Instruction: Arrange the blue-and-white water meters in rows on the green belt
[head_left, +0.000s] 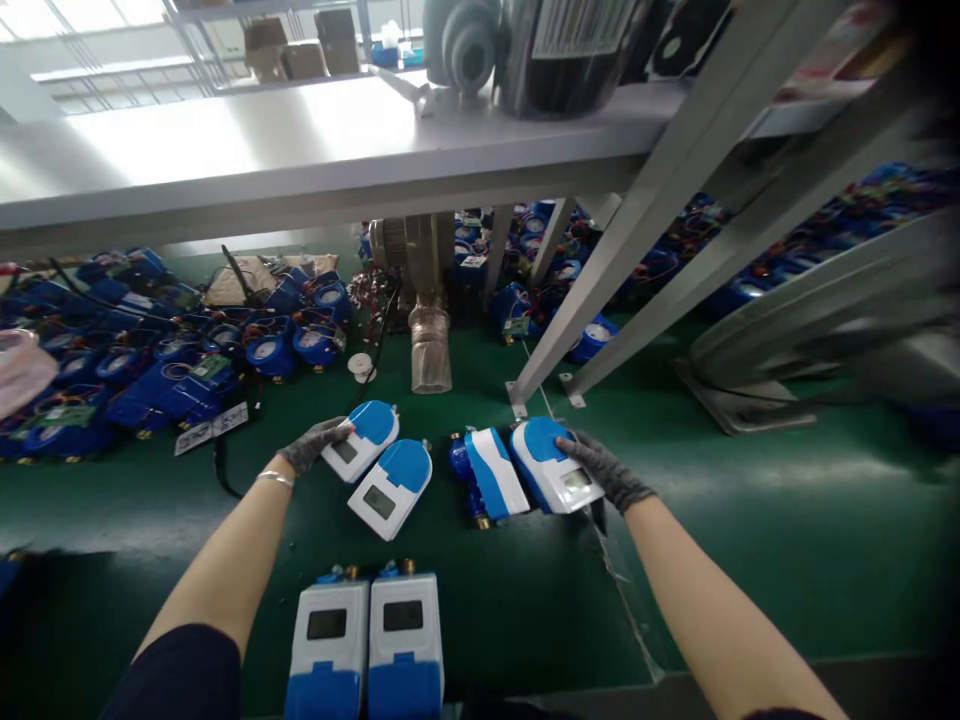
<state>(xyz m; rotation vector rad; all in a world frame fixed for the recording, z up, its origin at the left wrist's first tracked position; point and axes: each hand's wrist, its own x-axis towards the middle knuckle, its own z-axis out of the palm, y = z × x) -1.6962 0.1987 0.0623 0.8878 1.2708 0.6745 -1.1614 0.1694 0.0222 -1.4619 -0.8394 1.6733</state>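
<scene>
Green bench mat (750, 520): my left hand (311, 445) grips the far-left meter (364, 438); my right hand (604, 470) clamps the far-right meter (555, 465), long axes splayed outward.

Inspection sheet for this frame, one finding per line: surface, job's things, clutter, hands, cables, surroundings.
Surface: green bench mat.
Job's things: six blue-and-white meters; left meter, right meter, front pair.
Clutter: heap of open blue meter bodies at far left, more behind the struts.
Hands: gloved left hand on the left meter; gloved right hand on the right meter.
Cables: black cable.
Surroundings: grey shelf overhead, metal struts.
</scene>
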